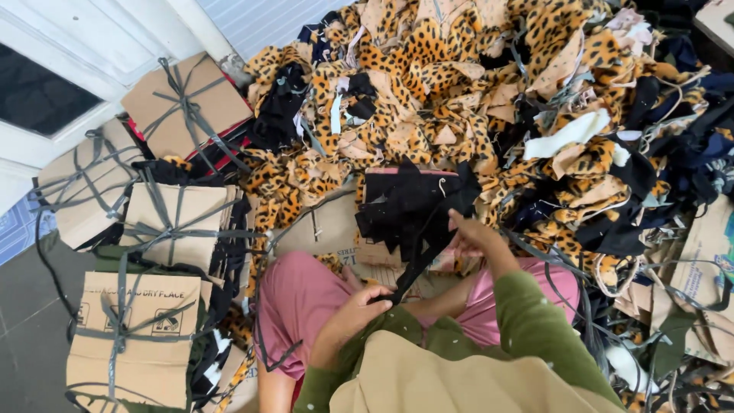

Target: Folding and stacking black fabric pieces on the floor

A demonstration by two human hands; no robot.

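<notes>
Centre frame: the left hand (353,312) pinches the lower end of a black fabric strip (417,264). The right hand (472,239) grips its upper part beside a stack of black cloth pieces (409,203). Tied cardboard bundles (164,226) occupy the left side; leopard-print fabric scraps (428,69) fill the top.

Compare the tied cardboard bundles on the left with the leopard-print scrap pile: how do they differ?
The cardboard bundles are flat, stacked and bound with dark strips; the leopard-print pile is loose, crumpled and unbound. The bundles are plain brown; the pile is spotted orange and black, mixed with dark scraps. Both lie on the floor around the seated person.
</notes>
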